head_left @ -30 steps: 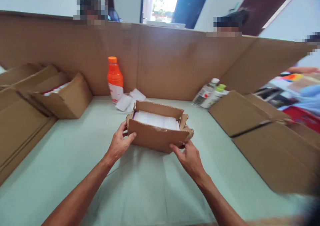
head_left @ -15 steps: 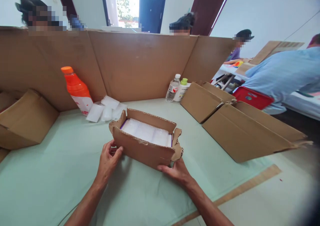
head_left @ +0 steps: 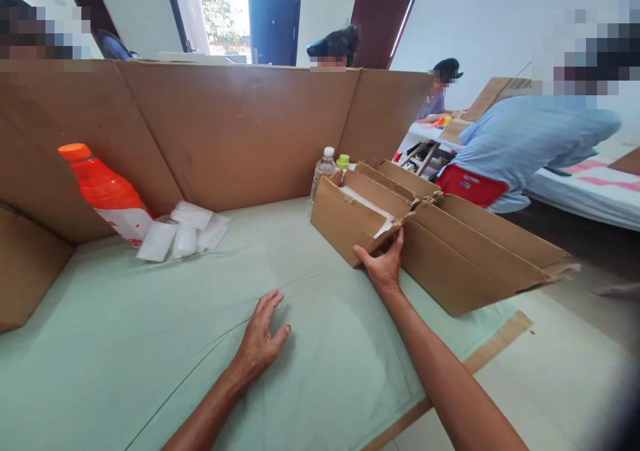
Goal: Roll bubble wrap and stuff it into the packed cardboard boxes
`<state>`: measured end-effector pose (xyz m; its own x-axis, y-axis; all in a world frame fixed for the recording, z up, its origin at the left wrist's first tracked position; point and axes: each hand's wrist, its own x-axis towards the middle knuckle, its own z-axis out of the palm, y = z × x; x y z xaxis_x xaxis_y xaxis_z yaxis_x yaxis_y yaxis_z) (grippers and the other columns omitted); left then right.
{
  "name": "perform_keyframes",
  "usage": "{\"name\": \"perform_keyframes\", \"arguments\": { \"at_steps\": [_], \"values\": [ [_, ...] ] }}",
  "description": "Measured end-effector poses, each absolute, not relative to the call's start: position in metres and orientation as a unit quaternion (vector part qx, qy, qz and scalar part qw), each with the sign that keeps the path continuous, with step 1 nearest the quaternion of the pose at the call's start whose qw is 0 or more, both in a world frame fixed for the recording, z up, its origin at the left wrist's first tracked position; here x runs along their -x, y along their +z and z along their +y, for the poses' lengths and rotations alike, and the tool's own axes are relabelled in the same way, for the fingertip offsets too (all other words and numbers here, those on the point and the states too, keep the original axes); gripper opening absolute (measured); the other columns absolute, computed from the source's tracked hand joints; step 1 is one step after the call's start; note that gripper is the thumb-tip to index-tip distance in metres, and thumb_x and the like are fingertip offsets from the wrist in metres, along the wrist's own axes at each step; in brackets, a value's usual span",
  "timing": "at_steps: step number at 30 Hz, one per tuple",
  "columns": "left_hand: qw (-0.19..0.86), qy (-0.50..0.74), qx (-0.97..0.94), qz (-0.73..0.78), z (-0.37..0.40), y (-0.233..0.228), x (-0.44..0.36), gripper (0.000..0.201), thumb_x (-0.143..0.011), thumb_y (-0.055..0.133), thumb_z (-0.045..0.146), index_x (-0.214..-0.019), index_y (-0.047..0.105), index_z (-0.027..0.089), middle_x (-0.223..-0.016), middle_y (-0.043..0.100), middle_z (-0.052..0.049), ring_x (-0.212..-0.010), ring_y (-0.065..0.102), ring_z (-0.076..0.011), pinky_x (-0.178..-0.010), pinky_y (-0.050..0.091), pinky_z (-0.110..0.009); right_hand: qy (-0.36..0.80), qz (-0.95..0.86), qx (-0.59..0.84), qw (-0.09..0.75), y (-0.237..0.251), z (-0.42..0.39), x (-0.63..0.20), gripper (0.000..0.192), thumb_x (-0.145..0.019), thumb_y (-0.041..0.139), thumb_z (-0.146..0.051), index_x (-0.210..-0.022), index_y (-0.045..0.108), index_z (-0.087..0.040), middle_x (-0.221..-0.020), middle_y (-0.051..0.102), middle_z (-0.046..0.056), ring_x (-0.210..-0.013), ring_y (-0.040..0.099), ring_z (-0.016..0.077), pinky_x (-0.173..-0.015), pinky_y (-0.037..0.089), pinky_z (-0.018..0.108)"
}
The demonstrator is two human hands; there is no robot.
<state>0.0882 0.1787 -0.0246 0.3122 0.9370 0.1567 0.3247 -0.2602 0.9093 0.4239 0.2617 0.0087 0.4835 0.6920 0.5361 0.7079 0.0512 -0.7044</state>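
Note:
My right hand [head_left: 384, 264] grips the near right corner of a small open cardboard box [head_left: 350, 221] with white padding inside. The box stands at the right of the green table cover [head_left: 175, 344], against a stack of larger flat cardboard boxes [head_left: 475, 251]. My left hand [head_left: 260, 341] rests flat on the cover with fingers spread, holding nothing, well left of the small box.
An orange bottle [head_left: 107, 194] and white foam pouches [head_left: 183, 234] lie at the back left. A clear bottle [head_left: 324, 170] and a green-capped bottle [head_left: 343, 163] stand behind the small box. A cardboard wall [head_left: 240, 131] rings the table. A person in a blue shirt [head_left: 530, 144] sits at right.
My right hand has slid the small box from the middle of the table to the right, against the flat boxes. My left hand let go and now lies on the cover.

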Motion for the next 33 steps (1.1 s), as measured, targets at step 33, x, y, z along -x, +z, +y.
{"name": "perform_keyframes", "arguments": {
  "at_steps": [33],
  "values": [
    [0.131, 0.414, -0.651, 0.622, 0.154, 0.054, 0.112, 0.031, -0.079, 0.056, 0.013, -0.104, 0.072, 0.022, -0.110, 0.074, -0.010, -0.109, 0.067, -0.0253, -0.103, 0.051, -0.043, 0.009, -0.936, 0.263, 0.234, -0.042, 0.150, -0.172, 0.067, -0.095, 0.050, -0.038, -0.158, 0.030, -0.031, -0.150, 0.051, 0.010, -0.131, 0.056, 0.0344, -0.099, 0.052, 0.054]
  ]
}}
